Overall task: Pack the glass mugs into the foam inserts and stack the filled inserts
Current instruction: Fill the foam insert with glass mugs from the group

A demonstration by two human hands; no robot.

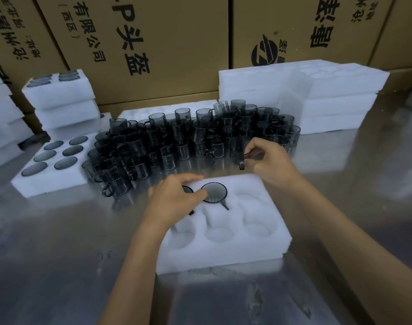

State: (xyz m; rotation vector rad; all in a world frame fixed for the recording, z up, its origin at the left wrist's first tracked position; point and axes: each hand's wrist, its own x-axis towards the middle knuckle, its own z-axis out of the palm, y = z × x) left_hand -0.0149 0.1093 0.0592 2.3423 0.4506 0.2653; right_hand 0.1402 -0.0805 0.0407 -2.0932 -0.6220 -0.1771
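Right hand (269, 160) pinches a mug (241, 158) by its handle, the safest hold on slick, brittle glass; left hand (176, 198), fingers curled, seats another in the insert (223, 240).

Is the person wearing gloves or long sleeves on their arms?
No. Both the left hand and the right hand are bare, with no gloves. Both forearms are uncovered as far as the picture shows, so no sleeve is in view. No watch, bracelet or ring is visible. The fingers look plain, with no tape or markings.
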